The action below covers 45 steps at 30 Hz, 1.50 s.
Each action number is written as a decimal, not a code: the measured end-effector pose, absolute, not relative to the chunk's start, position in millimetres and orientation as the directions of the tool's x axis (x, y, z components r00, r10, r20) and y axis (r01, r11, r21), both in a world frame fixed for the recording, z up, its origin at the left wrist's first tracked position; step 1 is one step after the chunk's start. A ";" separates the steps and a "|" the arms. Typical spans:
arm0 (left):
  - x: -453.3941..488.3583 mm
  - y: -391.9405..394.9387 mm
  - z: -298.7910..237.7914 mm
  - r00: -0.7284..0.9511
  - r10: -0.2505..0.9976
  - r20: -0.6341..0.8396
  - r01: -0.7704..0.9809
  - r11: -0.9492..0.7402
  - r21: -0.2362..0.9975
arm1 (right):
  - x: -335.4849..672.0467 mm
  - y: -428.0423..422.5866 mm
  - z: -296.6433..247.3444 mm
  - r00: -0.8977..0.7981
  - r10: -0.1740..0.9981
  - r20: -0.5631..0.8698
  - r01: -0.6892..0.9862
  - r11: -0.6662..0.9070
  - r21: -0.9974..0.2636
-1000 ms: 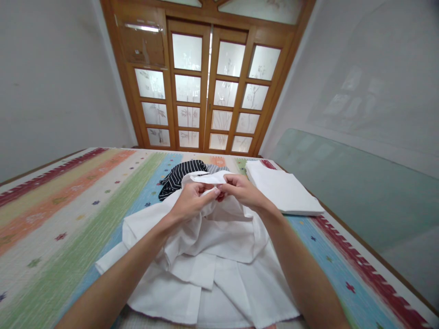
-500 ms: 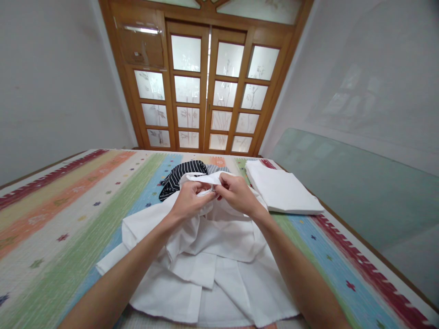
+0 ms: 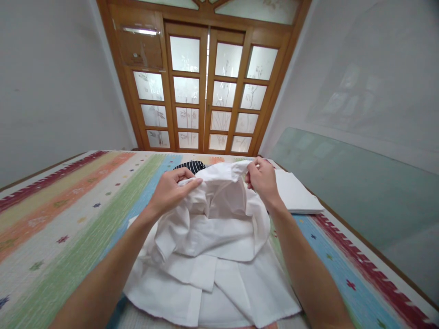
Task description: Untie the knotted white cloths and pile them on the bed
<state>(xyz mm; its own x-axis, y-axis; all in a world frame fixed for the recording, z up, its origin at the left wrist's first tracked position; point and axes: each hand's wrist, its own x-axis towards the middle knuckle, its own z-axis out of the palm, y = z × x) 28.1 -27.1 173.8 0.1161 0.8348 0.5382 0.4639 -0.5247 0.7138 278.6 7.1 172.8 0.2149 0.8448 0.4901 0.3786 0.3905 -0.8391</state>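
Note:
A white garment (image 3: 219, 237) lies bunched on the patterned cloth in front of me, its lower part falling in wide, skirt-like pleats to a curved hem. My left hand (image 3: 173, 187) pinches the upper edge on the left side between thumb and fingers. On the right, my right hand (image 3: 262, 178) has its fingers closed on the other end of that edge. Between the two hands the edge is lifted and spread, and the inside of the garment shows below it. Whether it is a skirt or another garment I cannot tell for certain.
A black-and-white striped cloth (image 3: 190, 166) lies behind the garment, partly hidden. To the right is a folded white cloth (image 3: 298, 196). Everything rests on a striped, multicoloured cover (image 3: 85, 219). A pale green panel (image 3: 360, 183) runs along the right wall; wooden glazed doors (image 3: 206, 91) stand ahead.
My hands have moved apart from where they met at the garment's edge, left hand leftward and right hand rightward. The edge is now stretched between them, covering more of the striped cloth.

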 end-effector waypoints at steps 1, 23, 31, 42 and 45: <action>24.5 -28.0 177.5 0.075 0.825 0.561 0.481 -0.523 0.704 | 280.5 7.5 175.4 0.288 0.839 0.461 0.288 0.383 -0.878; 17.1 -57.3 170.9 0.510 0.786 0.349 0.514 -0.604 0.609 | 226.5 -5.1 127.2 -0.329 0.944 0.039 0.352 0.161 -0.922; 10.8 -71.5 162.2 0.585 0.781 0.218 0.659 -0.615 0.433 | 226.9 -6.3 124.1 -0.441 0.896 -0.044 0.225 0.063 -0.972; 45.6 -53.6 140.5 0.438 0.828 0.350 0.681 -0.559 0.473 | 224.5 -30.0 118.3 -0.387 0.922 0.032 0.026 0.046 -0.999; 50.9 -48.9 131.2 0.437 0.821 0.367 0.661 -0.570 0.488 | 225.1 -30.1 115.6 -0.312 0.942 0.121 0.074 0.151 -0.986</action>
<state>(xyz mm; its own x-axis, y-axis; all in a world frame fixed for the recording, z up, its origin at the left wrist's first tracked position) 50.9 -48.9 131.2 0.4368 0.8213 0.3668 0.6614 -0.5697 0.4878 225.1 -30.1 115.6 -0.3123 0.9422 0.1211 0.0736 0.1511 -0.9858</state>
